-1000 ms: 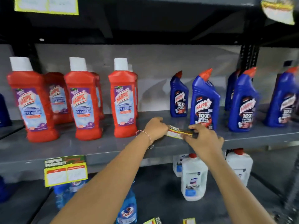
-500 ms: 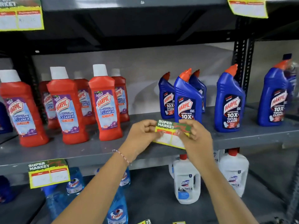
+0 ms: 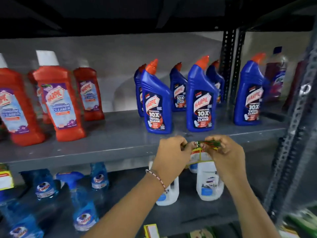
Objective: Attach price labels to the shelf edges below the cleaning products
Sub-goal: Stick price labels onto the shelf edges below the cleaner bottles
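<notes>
At shelf edge [image 3: 103, 152], hands [image 3: 199, 152] pinching label [image 3: 199, 156]

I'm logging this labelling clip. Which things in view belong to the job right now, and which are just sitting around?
In the job:
price label, pinched by the left hand and right hand
shelf edge
blue bottles above it

Just there:
red bottles
spray bottles
white jugs
label at far left
</notes>
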A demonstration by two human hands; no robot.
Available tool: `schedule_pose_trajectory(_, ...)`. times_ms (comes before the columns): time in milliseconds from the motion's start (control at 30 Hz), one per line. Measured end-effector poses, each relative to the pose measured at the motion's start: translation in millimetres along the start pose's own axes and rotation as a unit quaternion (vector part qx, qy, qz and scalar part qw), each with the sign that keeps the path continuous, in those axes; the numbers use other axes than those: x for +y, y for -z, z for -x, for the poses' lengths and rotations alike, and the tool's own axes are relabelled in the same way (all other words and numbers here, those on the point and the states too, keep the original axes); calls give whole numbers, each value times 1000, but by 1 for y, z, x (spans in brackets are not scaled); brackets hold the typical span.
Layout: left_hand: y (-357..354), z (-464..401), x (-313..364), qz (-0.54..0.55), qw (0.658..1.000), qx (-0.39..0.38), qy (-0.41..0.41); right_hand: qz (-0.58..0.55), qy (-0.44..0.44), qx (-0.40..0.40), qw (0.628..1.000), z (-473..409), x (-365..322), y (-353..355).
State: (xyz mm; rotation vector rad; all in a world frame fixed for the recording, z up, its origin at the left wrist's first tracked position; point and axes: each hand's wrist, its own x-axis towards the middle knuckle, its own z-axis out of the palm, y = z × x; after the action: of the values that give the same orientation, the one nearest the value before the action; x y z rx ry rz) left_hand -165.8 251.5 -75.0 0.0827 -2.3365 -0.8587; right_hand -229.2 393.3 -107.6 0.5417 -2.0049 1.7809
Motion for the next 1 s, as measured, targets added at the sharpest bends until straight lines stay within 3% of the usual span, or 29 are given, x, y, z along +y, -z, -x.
schedule_pose_trajectory(367, -17, -7, 4, -73, 997, 30, -2, 22, 14, 47, 999, 4, 6, 0)
schedule_pose_trajectory(533, -15, -6, -3, -115, 991, 66, -24, -6, 35, 106, 994, 4, 6, -4)
schedule_pose_trajectory(667, -9, -5, -9, -124, 987, 97, -30, 4, -7, 138, 990, -8, 19, 7)
schedule_pose_trajectory(833, -5, 16, -31, -97, 989, 111, -16, -70, -48, 213, 973, 8, 39, -1)
schedule_pose_trajectory(900, -7, 30, -53, -81, 993, 88, 0, -76, -76, 217, 970, 24, 54, -10)
schedule_pose_trajectory(1000, -20, 51, -103, -40, 993, -18, 110, -92, -138, 177, 970, 59, 83, -33)
